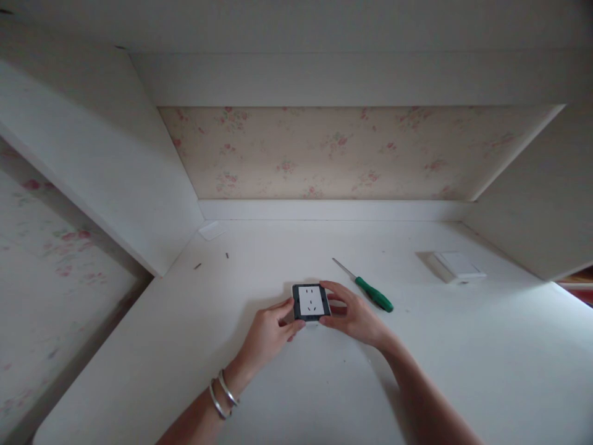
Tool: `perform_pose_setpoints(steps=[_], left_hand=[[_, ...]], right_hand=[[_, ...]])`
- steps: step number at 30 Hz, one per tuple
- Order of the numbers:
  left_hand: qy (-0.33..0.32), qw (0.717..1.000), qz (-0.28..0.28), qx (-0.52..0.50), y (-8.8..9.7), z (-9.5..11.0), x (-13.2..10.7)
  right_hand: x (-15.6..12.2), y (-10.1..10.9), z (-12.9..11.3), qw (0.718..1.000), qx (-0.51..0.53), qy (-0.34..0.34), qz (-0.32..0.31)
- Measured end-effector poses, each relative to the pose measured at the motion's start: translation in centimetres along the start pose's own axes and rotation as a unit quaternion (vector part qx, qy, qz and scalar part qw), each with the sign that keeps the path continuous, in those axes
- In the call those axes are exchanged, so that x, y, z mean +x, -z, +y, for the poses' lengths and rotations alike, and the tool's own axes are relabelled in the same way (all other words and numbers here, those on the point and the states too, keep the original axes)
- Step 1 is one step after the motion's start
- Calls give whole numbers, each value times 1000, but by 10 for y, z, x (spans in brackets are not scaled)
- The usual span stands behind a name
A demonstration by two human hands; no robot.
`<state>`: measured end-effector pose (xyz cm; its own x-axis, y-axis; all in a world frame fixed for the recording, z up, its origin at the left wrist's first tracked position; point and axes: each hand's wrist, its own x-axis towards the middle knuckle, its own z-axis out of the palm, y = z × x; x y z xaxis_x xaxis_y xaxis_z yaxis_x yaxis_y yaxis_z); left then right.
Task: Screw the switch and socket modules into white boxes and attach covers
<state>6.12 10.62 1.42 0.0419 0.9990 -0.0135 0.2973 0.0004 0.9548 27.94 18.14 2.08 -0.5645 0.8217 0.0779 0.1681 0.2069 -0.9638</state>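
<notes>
A wall socket (311,301) with a white centre and a dark frame faces up between my two hands, at the middle of the white desk. My left hand (272,330) grips its left side, thumb at the lower left corner. On the opposite side my right hand (349,311) holds the edge, fingers at the top right and thumb at the bottom right. Part of a white box shows beneath the frame. Just right of my right hand lies a screwdriver (374,294) with a green handle, its blade pointing to the back left.
Two small screws (197,266) lie at the left of the desk (139,364). A thin white plate (212,230) rests in the back left corner. Toward the right sits a white box (458,266). Side panels and an overhead shelf (347,79) enclose the desk.
</notes>
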Motion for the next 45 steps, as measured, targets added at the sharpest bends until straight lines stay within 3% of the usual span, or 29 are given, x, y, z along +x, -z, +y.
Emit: perform_pose_setpoints(steps=[6,15,29,38,45], left_hand=[[20,1000,2,1,-2,-1,-1],[-19,995,12,98,-3,-5,-2],[-49,992,20,117,1,1,1],[-45,994,22,102,0,5,3],[1,997,24,74,-1,4,3]], right_hand=[[-1,2,2,1000,-10,7,-9],[-2,1,1,999,-10,30,-21],[-2,0,1,999,-26,17,-11],[-2,-1,-2,999,-37,29,-1],[-1,-2,1,999,-37,39,-1]])
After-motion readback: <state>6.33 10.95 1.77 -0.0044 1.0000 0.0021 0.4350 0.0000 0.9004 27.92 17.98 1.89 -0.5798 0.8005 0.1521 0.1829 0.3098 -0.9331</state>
